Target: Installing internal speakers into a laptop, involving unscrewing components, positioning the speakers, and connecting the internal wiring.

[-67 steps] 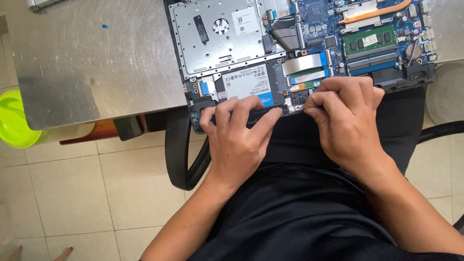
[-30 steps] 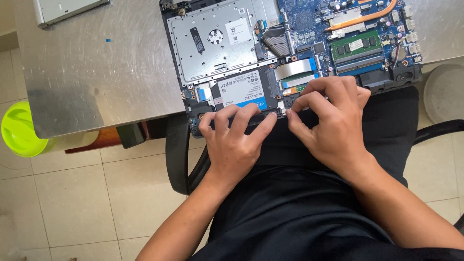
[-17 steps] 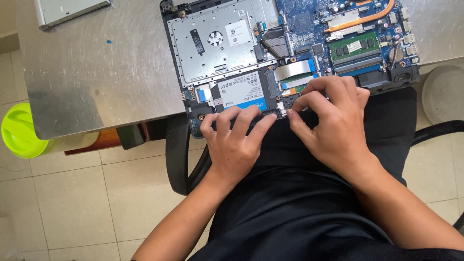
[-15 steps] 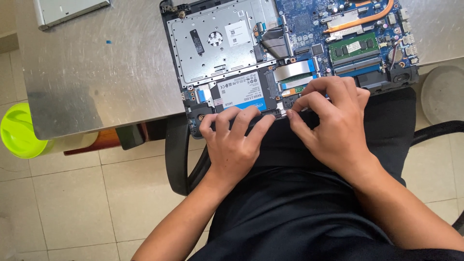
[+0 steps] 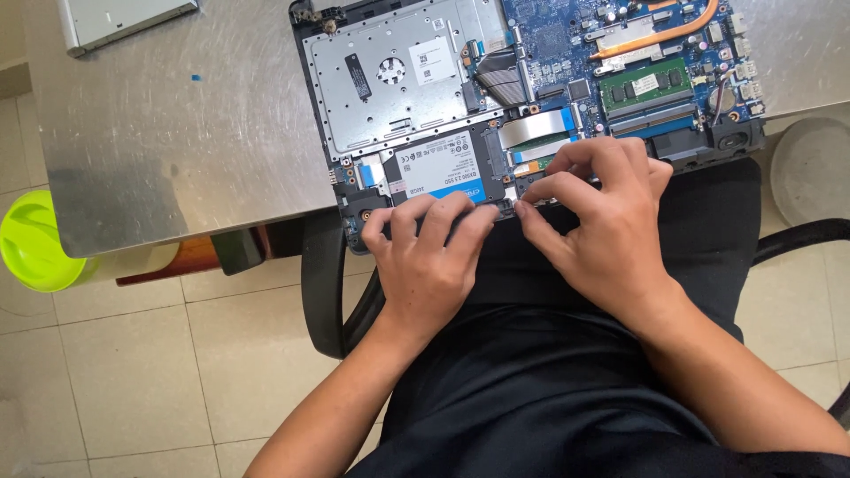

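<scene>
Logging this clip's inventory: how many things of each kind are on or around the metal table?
Opened laptop: 1
Grey flat drive: 1
Green bowl: 1
Hands, left hand and right hand: 2
Metal table: 1
Total: 6

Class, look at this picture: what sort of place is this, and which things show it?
Probably a small electronics repair bench: an opened laptop with bare circuit board on a metal table, over a tiled floor.

Blue circuit board [image 5: 567,40], green memory stick [image 5: 645,86], lime-green bowl [image 5: 31,243], grey table [image 5: 177,133].
</scene>
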